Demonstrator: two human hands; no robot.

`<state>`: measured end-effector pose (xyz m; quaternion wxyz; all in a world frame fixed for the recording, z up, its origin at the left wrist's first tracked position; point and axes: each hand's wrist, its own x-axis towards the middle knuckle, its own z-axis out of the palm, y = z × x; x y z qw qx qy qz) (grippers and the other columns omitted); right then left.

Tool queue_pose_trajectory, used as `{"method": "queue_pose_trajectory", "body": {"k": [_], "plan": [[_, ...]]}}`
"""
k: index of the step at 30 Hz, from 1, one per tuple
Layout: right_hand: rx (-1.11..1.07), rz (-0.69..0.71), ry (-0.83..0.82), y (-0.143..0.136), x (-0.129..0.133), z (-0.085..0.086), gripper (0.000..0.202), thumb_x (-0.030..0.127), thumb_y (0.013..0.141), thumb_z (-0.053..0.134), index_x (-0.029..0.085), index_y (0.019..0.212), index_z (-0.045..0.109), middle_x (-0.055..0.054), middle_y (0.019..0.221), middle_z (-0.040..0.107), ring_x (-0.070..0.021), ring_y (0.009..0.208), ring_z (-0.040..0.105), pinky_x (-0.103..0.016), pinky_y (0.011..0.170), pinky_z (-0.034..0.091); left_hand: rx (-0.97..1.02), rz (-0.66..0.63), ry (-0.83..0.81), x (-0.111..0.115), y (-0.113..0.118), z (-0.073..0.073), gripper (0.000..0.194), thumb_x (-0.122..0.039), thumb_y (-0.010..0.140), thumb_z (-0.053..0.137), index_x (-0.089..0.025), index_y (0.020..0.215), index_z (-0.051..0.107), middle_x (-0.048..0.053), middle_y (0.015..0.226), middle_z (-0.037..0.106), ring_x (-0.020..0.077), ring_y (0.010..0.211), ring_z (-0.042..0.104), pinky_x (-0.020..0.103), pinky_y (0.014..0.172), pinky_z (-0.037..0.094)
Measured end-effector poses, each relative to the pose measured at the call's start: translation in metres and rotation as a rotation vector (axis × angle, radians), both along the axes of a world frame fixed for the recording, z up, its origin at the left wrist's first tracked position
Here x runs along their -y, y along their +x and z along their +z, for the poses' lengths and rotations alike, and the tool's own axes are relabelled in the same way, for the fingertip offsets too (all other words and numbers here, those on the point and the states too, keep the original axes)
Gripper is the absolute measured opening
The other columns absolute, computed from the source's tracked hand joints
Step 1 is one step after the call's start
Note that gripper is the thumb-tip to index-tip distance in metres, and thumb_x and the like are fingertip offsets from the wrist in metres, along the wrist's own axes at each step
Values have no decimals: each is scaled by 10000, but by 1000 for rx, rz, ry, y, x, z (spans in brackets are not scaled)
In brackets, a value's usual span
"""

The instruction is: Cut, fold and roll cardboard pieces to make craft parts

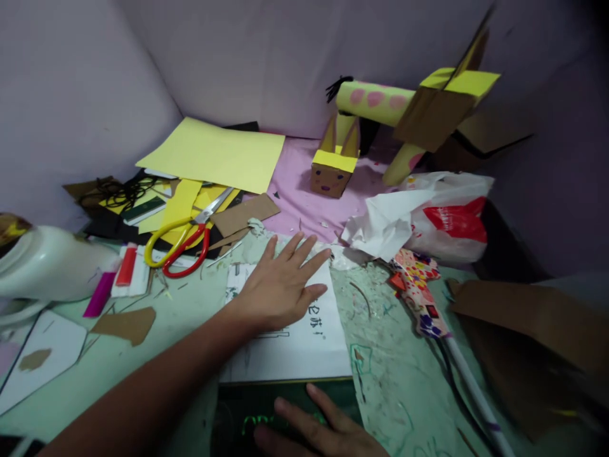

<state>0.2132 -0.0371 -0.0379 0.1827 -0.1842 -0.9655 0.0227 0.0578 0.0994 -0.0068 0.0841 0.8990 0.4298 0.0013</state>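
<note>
My left hand (280, 285) lies palm down with its fingers spread over a white sheet (304, 362) that bears printed characters and line drawings. Below the sheet's near edge is a dark green flat surface (233, 412) with bright green lettering, maybe a board or book cover. My right hand (328, 431) comes in from the bottom edge, its fingers stretched apart over that dark surface; nothing shows in them. Left of the sheet rest scissors (190, 238) with one yellow and one red handle.
Yellow paper (219, 152) and cardboard scraps (245, 216) lie at the back left. A small cardboard box with ears and a drawn face (330, 181) stands near a spotted paper tube animal (375, 101). A plastic bag (447, 216), glue gun (421, 289) and white jug (52, 263) are around.
</note>
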Motion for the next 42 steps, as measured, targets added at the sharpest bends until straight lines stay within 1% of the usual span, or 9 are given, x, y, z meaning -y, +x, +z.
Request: {"method": "queue_pose_trajectory", "body": {"k": [5,8,12,15,20,26,32,37,42], "plan": [[-32,14,13,-2,6,1,313,260,957,428,383,1229,520,215,1327,498,-129,1199,510,-352,1048,397,13,113,35,-4,4,-3,586,-514,931,230,-239,1447,186,96,1541,167,267,1412,73,563,1104,96],[-35,45,-18,-3,6,7,304,240,931,482,360,1203,552,189,1307,531,-189,1206,509,-457,1073,348,-1,254,53,-7,6,-7,618,-528,930,185,-206,1457,160,105,1541,159,266,1412,75,544,1114,81],[31,48,-99,0,7,22,302,220,938,442,313,1199,562,157,1298,551,-203,1230,485,-462,1048,387,9,385,105,-13,8,-10,662,-520,932,122,-113,1452,171,174,1521,194,316,1404,97,581,1097,100],[11,-10,-109,-2,17,21,289,224,935,447,292,1191,563,150,1274,577,-173,1237,476,-428,1058,376,23,425,140,-16,7,-10,658,-500,934,118,-91,1442,202,194,1509,219,333,1399,116,589,1088,119],[-258,-299,13,-15,37,4,150,239,896,541,293,974,658,176,1103,679,-150,1145,552,-391,1119,266,51,425,174,-15,6,-9,639,-494,930,151,-93,1408,292,201,1487,276,337,1390,160,585,1085,129],[-191,-248,-51,-8,38,17,239,266,944,421,226,1038,637,98,1121,686,-168,1099,595,-375,938,497,88,419,195,-15,5,-11,620,-481,929,169,-93,1377,353,217,1465,314,354,1375,202,590,1073,147],[-233,-271,-86,-7,42,18,234,218,930,429,200,1048,630,33,1095,705,-167,1107,594,-389,948,489,152,396,229,-15,4,-14,599,-473,931,200,-85,1338,405,234,1434,358,379,1353,242,605,1053,171],[-226,-351,-133,-10,48,24,239,197,898,445,187,1056,624,5,1099,705,-162,1094,600,-382,964,474,275,358,332,-7,2,-6,475,-347,915,341,-45,1264,454,249,1348,429,389,1294,312,576,1035,212],[-255,-347,-85,-12,48,21,256,256,930,405,189,1041,626,-3,1042,725,-156,1025,634,-359,909,512,413,177,352,2,-1,2,202,-195,850,441,-128,925,616,149,1002,615,288,1029,518,438,873,403]]}}
